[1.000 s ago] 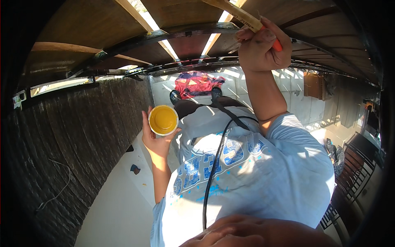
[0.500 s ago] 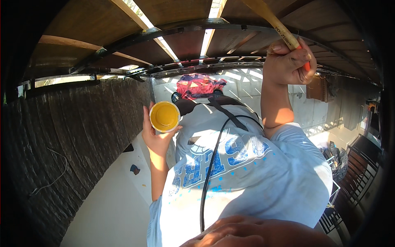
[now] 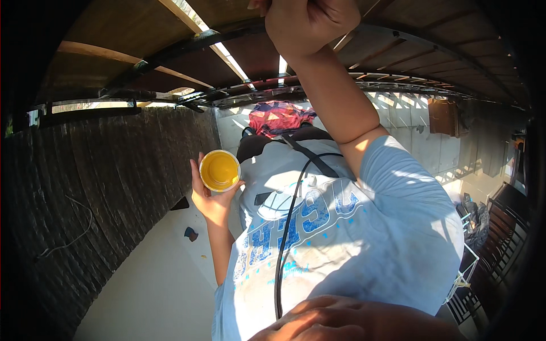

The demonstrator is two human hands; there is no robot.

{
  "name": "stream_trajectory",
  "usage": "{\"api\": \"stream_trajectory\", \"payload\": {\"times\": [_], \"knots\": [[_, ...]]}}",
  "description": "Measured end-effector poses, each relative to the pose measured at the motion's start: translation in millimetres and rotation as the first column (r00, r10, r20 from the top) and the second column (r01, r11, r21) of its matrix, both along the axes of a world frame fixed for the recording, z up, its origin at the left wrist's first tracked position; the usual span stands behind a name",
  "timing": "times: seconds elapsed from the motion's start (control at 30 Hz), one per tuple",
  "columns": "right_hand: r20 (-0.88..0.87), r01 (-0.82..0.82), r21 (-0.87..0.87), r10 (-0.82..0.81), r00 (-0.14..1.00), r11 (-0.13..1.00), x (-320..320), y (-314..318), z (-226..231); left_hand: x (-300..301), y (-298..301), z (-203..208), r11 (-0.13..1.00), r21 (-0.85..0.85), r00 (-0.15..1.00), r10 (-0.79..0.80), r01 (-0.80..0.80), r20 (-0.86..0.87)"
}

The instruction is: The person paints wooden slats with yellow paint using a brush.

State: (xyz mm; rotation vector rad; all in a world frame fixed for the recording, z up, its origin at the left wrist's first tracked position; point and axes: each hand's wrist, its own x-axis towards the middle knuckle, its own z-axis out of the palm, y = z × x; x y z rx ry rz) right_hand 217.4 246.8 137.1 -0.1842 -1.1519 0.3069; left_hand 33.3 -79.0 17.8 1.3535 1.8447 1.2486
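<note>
A small round cup [image 3: 220, 170] of yellow paint sits in my left hand [image 3: 213, 206], whose fingers and thumb wrap its sides. The cup's open top faces up, in front of the left side of my shirt. My right hand [image 3: 313, 25] is raised at the upper edge, in front of the dark panelled frame [image 3: 244, 57], with its fingers curled in. Part of that hand is cut off by the edge. The wooden-handled paintbrush it gripped in the earlier frame is out of sight now.
A dark, plank-textured wall [image 3: 114, 187] stands close on my left. Beyond my feet lies a red patterned cloth [image 3: 278, 117]. To the right are a brown box [image 3: 443, 117], a black bag [image 3: 476, 219] and a dark slatted bench [image 3: 509, 221]. A black cord [image 3: 289, 227] hangs down my shirt.
My right hand has moved up and left to the upper edge, taking the paintbrush out of view. My left hand and the cup have shifted slightly left and down.
</note>
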Motion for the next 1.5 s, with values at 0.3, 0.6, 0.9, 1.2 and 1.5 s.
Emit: {"api": "stream_trajectory", "payload": {"times": [0.3,0.6,0.9,1.2,1.5], "knots": [[-0.025,0.176,0.071,-0.174,0.984,0.982,-1.4,12.6,10.8,0.3,-8.8,-9.6,1.0,0.019,1.0,-0.013,0.013,0.014],[-0.047,0.187,0.109,-0.183,0.982,0.976,18.5,20.6,8.0,3.5,0.2,1.2,0.998,-0.042,0.999,-0.046,0.046,-0.008],[-0.037,0.196,0.054,-0.194,0.98,0.979,64.9,12.1,-2.1,10.9,8.4,11.0,0.995,-0.041,0.995,-0.091,0.09,-0.042],[-0.086,0.351,-0.13,-0.363,0.928,0.927,100.9,-12.7,4.4,13.9,13.8,14.7,0.992,-0.043,0.992,-0.121,0.12,-0.017],[-0.295,0.061,-0.356,-0.175,0.939,0.932,77.2,-35.9,-3.0,10.0,9.5,9.0,0.994,-0.046,0.994,-0.101,0.099,-0.04]]}}
